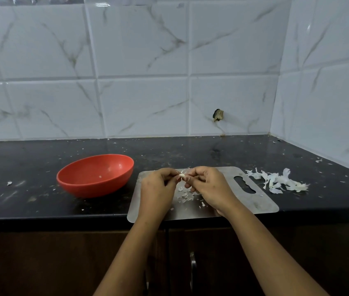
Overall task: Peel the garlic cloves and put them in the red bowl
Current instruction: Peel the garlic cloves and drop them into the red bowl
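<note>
A small white garlic clove point(182, 175) is pinched between the fingertips of my left hand point(158, 189) and my right hand point(209, 186), both held just above a steel cutting board point(254, 201). Loose flakes of garlic skin point(187, 196) lie on the board under my hands. The red bowl point(79, 184) stands on the black counter to the left of the board; only a tiny white fleck point(100, 176) shows inside it.
A heap of white garlic skins point(278, 181) lies on the counter right of the board. The black counter point(190, 150) carries scattered skin crumbs and runs back to the tiled wall, which turns a corner at the right. Dark cabinet doors sit below the counter edge.
</note>
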Tool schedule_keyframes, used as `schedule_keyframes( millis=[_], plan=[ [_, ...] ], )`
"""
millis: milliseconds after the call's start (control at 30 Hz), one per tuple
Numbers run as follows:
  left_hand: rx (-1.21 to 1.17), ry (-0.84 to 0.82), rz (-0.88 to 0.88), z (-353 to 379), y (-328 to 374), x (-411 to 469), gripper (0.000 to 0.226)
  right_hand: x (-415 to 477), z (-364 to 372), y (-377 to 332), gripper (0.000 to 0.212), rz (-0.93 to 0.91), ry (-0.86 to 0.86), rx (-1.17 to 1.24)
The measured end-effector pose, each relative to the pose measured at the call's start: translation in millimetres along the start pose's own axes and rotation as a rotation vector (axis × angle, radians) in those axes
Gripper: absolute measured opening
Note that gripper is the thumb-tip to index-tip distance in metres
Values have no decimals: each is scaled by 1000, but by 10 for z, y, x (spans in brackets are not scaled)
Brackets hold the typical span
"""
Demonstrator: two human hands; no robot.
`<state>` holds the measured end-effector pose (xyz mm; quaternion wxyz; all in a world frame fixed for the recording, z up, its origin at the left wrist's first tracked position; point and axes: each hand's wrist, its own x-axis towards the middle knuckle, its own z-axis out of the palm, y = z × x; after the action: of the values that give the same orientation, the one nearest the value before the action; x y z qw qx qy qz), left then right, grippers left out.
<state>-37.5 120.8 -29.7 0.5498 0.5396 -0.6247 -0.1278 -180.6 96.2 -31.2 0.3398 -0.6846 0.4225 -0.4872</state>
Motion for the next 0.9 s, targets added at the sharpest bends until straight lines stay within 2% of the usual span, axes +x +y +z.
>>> schedule_keyframes(
  millis=[200,400,800,900],
  plan=[
    [-118,-58,15,-7,20,5,12,-7,-15,-7,12,-21,-18,-47],
    [82,-223,177,57,-48,37,15,-25,-45,-21,9,-91,19,-42],
    [-110,-321,-11,59,-90,106,26,-37,-29,-44,19,-281,59,-264],
    [-153,-315,-36,66,-130,124,27,-37,-11,-34,13,-362,47,-389]
  ],
)
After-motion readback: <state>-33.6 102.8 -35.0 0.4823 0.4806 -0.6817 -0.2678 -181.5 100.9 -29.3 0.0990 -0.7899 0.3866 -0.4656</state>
